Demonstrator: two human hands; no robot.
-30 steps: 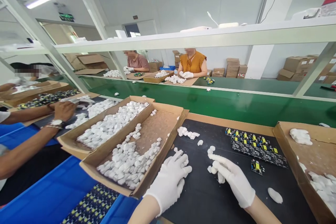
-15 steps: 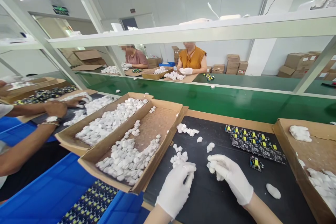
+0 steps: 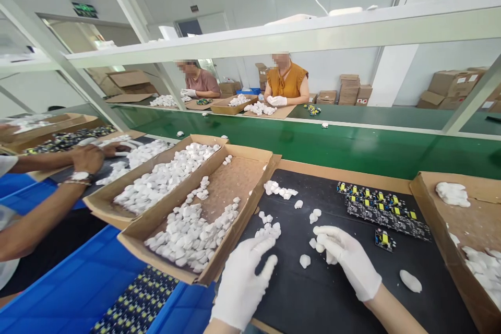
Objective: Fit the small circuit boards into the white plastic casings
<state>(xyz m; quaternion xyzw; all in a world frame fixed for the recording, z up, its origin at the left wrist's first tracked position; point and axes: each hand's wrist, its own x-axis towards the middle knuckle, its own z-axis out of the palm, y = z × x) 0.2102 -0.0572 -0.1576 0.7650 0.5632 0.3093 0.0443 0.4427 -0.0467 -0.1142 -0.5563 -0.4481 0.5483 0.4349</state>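
My left hand [image 3: 245, 276], in a white glove, is open over the black mat [image 3: 301, 302], thumb and fingers apart with nothing between them. Just beyond its fingers sits a small pile of white lumps [image 3: 268, 229]. My right hand [image 3: 348, 258], also gloved, is closed on a white lump [image 3: 331, 257] held under its fingers. A single white lump [image 3: 305, 261] rests on the mat between my hands. Several circuit boards with yellow parts [image 3: 381, 207] stand in rows at the mat's back right, and one separate board [image 3: 384, 240] lies nearer.
Cardboard trays of white lumps [image 3: 188, 240] stand on the left, and another tray [image 3: 434, 209] on the right. Blue bins [image 3: 74, 292] are at lower left. A green belt [image 3: 344, 148] runs behind the mat. A person's arms [image 3: 50, 214] reach in from the left; two people sit across.
My left hand has moved left and its thumb and fingers have spread. A white lump now shows on the mat between my hands. My right hand still holds a lump.
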